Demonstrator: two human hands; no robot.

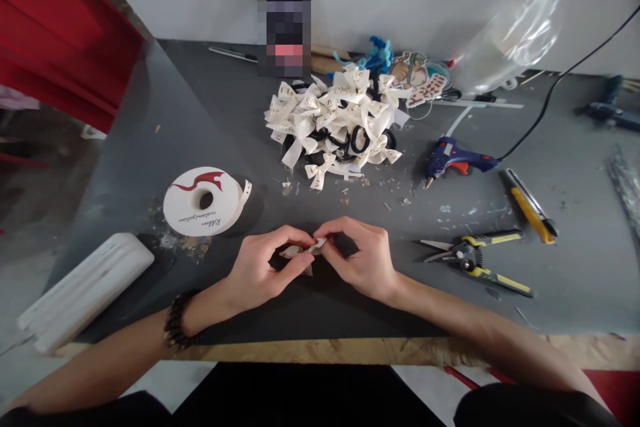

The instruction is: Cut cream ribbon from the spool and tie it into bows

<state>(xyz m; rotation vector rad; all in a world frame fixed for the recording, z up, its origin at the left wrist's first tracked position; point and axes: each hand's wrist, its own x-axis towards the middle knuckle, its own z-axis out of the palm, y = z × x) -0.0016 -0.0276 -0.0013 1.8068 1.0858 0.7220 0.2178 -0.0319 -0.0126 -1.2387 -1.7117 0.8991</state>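
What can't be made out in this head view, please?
Small cream ribbon piece: head view, mostly covered by the fingers of the left hand and right hand; its shape is unclear.
Tall object at the back: head view, pixelated.
Gold print on the pile of cream ribbon bows: head view, too small to read.

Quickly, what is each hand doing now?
Left hand: closed, pinching the small folded cream ribbon piece.
Right hand: closed, pinching the same ribbon piece.

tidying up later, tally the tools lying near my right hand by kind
glue gun: 1
utility knife: 1
yellow-handled pliers: 1
total: 3
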